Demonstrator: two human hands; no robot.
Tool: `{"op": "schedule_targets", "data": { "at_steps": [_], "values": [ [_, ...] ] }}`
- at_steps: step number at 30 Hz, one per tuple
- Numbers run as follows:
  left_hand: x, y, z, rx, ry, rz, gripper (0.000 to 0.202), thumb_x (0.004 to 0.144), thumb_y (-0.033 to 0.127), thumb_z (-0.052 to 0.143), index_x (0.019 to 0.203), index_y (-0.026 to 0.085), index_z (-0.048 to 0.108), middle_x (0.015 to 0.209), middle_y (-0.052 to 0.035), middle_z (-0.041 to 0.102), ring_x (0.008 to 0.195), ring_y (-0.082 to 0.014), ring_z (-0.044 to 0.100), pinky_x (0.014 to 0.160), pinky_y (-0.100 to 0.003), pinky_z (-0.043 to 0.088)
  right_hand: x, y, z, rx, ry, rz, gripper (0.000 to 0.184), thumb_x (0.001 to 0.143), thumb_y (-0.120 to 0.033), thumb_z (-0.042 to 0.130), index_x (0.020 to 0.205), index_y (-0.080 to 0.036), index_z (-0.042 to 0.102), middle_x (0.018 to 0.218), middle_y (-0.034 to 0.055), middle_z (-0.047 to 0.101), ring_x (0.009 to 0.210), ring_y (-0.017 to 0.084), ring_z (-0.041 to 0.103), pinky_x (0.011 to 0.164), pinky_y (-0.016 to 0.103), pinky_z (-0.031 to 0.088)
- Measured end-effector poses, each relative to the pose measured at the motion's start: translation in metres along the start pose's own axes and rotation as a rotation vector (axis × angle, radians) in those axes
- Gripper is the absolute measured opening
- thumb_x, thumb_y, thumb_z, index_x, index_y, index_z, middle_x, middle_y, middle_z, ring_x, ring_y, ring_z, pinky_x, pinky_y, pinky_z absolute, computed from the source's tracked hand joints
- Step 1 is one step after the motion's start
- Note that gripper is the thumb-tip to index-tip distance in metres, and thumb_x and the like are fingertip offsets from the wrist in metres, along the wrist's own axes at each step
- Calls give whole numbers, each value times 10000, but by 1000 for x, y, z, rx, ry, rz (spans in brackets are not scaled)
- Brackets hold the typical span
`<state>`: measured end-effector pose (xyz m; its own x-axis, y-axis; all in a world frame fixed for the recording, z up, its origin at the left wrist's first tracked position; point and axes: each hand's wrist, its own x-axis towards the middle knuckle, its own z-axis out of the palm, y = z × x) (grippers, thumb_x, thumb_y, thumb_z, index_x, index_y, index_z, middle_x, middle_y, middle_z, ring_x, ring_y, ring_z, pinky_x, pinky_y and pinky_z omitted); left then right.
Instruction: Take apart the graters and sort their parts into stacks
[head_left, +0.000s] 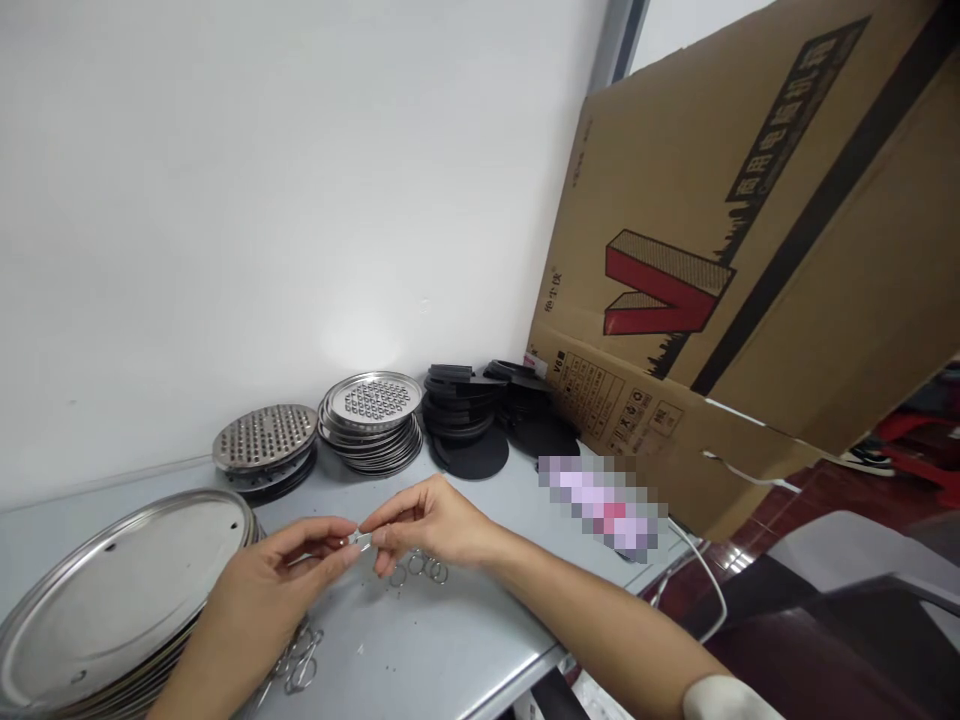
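Note:
Both hands meet over the grey table (420, 650), pinching a small shiny metal ring (363, 541) between their fingertips. My left hand (277, 575) grips it by thumb and forefinger from the left. From the right, my right hand (424, 525) has thumb and forefinger closed on the same piece, and the fingers partly cover it. Just beyond the right fingertips, several loose metal rings (435, 571) lie on the table. More linked rings or wire loops (304, 665) rest beside my left wrist, partly hidden by it.
A tall stack of round metal discs (127, 590) stands at the left. Along the white wall are perforated grater discs (266, 437), thinner metal discs (375, 405) and black round parts (469, 420). A large cardboard box (675, 250) and a blurred-out item (600, 505) are on the right.

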<state>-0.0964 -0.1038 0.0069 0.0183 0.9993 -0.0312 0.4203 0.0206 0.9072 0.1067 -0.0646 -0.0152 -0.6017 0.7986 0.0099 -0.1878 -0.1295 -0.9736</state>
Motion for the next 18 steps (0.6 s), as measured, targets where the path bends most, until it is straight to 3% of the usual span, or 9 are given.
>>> {"op": "schedule_targets", "data": {
  "at_steps": [2, 4, 8, 10, 14, 18],
  "values": [
    [2, -2, -1, 148, 56, 78, 368, 657, 565, 730, 808, 230, 758, 851, -33, 748, 776, -224, 686, 699, -249, 548, -3, -1, -1, -118, -44, 41, 403, 704, -355, 791, 1019, -111, 735, 658, 20, 688, 581, 140, 662, 645, 286, 536],
    [4, -5, -2, 221, 37, 130, 357, 709, 577, 677, 786, 234, 740, 824, -21, 732, 730, -207, 674, 649, -235, 530, -6, -4, 0, -334, -40, 10, 326, 779, -319, 724, 1051, -139, 738, 641, 4, 665, 584, 133, 647, 629, 256, 513],
    [7, -12, -2, 175, -110, 142, 367, 787, 573, 607, 830, 222, 703, 798, -20, 719, 742, -198, 672, 635, -223, 520, -9, -8, 5, -780, 28, -226, 245, 896, -209, 562, 1059, -178, 743, 662, -2, 646, 641, 118, 639, 703, 220, 482],
    [7, -16, -2, 144, -121, 108, 362, 770, 569, 633, 832, 218, 696, 807, -23, 731, 793, -208, 687, 681, -226, 531, -9, -8, 6, -914, 52, -319, 268, 920, -194, 521, 1094, -171, 723, 726, 18, 659, 677, 120, 634, 732, 215, 473],
    [5, -17, 0, 143, 4, 106, 342, 703, 548, 697, 823, 228, 704, 867, -21, 753, 840, -227, 715, 729, -231, 557, -9, -6, 7, -1198, 102, -498, 271, 948, -216, 469, 1106, -155, 681, 834, 64, 660, 768, 152, 598, 724, 226, 448],
    [0, -8, 3, 216, 149, 195, 242, 700, 478, 704, 805, 263, 739, 856, 5, 765, 794, -222, 727, 796, -251, 571, -11, -1, 15, -1312, 187, -511, 242, 958, -224, 423, 1016, -166, 651, 811, 52, 633, 693, 143, 553, 639, 219, 416]
  ]
}}
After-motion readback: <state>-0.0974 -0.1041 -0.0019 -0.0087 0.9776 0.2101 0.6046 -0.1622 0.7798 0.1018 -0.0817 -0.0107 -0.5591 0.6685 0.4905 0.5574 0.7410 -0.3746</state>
